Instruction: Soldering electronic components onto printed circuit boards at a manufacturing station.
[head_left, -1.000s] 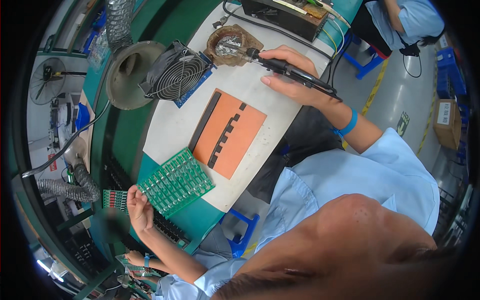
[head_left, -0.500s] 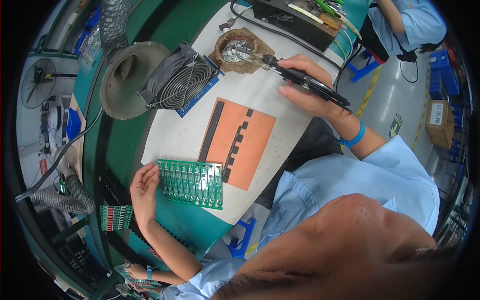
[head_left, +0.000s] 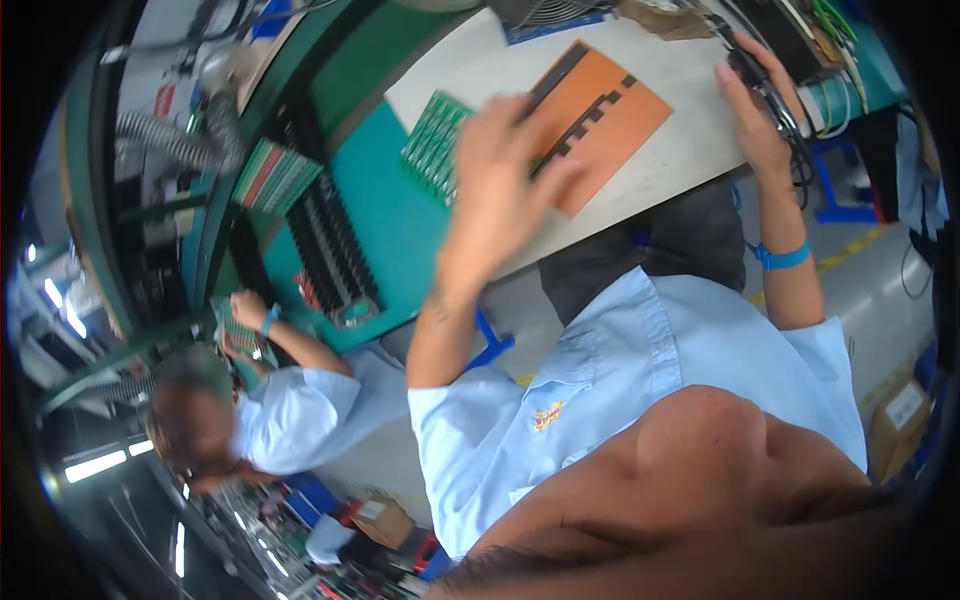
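Observation:
My right hand (head_left: 765, 115) is closed around the black handle of a soldering iron (head_left: 752, 72). The iron's front end points toward a brown, rough-sided pot (head_left: 665, 18) at the top edge, where its tip is hard to make out. Blurred by motion, my left hand (head_left: 495, 185) hangs over the right part of a green circuit board panel (head_left: 430, 140), fingers and thumb apart. Whether it touches the panel I cannot tell. An orange sheet (head_left: 615, 125) with dark notched strips lies just right of that hand, on the white work surface (head_left: 690, 150).
A fan with a wire grille (head_left: 550, 12) stands at the top. Left of the green mat (head_left: 370, 180) runs a black toothed rack (head_left: 330, 240), with another board panel (head_left: 277, 178) beside it. A co-worker (head_left: 290, 410) handles a board at lower left. Cables (head_left: 800, 150) hang near my right wrist.
My view has swung, shifting the bench up in the picture. My left hand has moved from the panel's left edge over to its right side. My right hand still grips the soldering iron.

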